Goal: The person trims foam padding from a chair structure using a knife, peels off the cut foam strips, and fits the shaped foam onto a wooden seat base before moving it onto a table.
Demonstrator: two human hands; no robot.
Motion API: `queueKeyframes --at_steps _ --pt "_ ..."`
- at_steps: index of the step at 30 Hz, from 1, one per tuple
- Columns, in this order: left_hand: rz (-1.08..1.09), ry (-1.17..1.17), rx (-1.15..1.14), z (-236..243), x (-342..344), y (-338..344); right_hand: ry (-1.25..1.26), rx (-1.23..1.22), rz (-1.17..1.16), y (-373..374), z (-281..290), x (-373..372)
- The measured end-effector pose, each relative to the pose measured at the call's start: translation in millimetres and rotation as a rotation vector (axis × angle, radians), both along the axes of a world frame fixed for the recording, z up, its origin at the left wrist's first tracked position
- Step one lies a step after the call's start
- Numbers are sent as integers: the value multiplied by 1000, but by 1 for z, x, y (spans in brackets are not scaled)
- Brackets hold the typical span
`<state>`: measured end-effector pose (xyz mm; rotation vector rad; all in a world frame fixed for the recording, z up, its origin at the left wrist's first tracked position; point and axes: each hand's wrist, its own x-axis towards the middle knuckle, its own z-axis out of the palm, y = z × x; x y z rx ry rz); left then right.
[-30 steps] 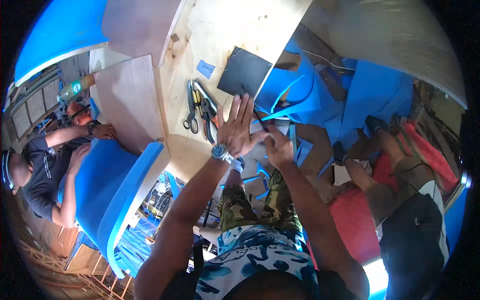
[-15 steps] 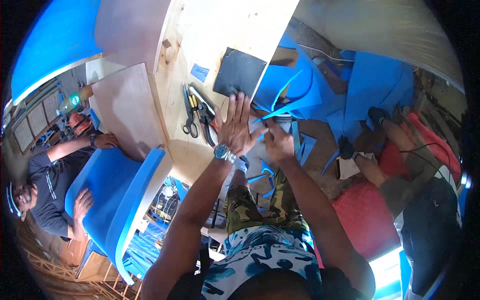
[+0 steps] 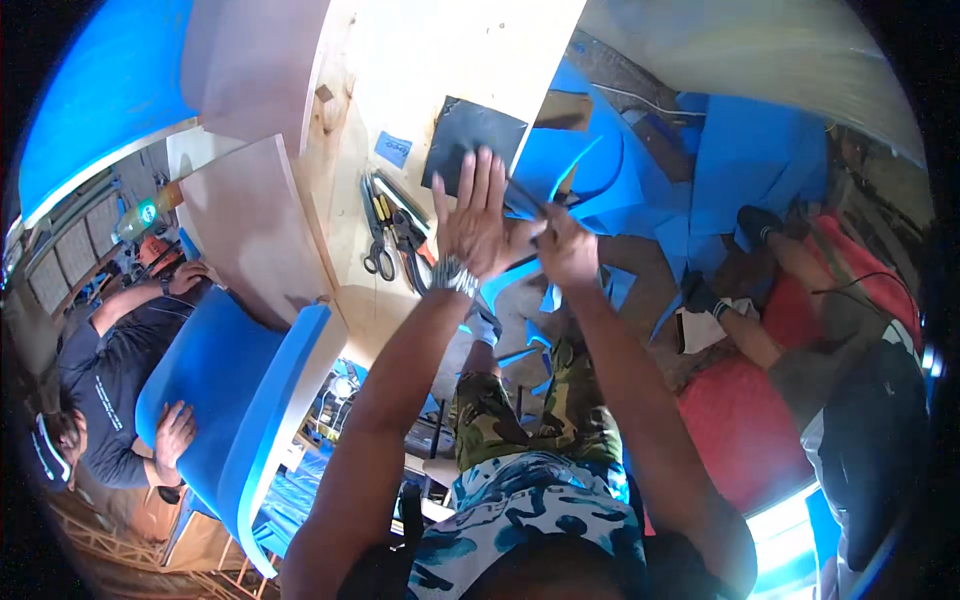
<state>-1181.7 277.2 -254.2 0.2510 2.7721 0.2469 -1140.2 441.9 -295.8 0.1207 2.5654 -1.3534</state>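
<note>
My left hand (image 3: 472, 220), with a metal watch at its wrist, lies flat with fingers stretched out. Its fingertips reach the near edge of a square black sheet (image 3: 478, 138) on the wooden surface. My right hand (image 3: 568, 250) is closed beside it, just off the surface's right edge. From its fingers a dark narrow strip (image 3: 524, 196) runs up toward the sheet's lower right corner; whether it is a tool or part of the sheet I cannot tell. Left of my left hand lie scissors (image 3: 379, 255) and several pliers-like hand tools (image 3: 408, 232).
A small blue piece (image 3: 393, 149) lies on the pale wooden surface (image 3: 420, 60). At left a person steadies a curved blue padded panel (image 3: 215, 360). Blue foam offcuts (image 3: 745, 160) cover the floor at right, where another person works beside a red panel (image 3: 735, 430).
My right hand has closed and moved slightly right, with a dark strip now showing at its fingers. My left hand has shifted up onto the black sheet. The person at left has leaned lower.
</note>
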Motion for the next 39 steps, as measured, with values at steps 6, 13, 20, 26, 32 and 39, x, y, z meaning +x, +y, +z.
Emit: queueKeyframes --at_steps 6,13,20,26,32,39 --pt "-54 15 21 11 -23 -10 -13 -94 67 -4 22 -16" --pt "-5 19 -22 2 13 -12 -65 -55 60 1 12 -1" --pt "-8 186 37 9 -34 6 214 401 264 30 37 -53" --pt "-6 124 27 5 -9 6 163 577 502 41 67 -51" --pt "-57 120 74 12 -10 -15 65 501 554 17 72 -46" --pt "-78 -30 -104 30 9 -85 -149 318 586 -36 67 -39"
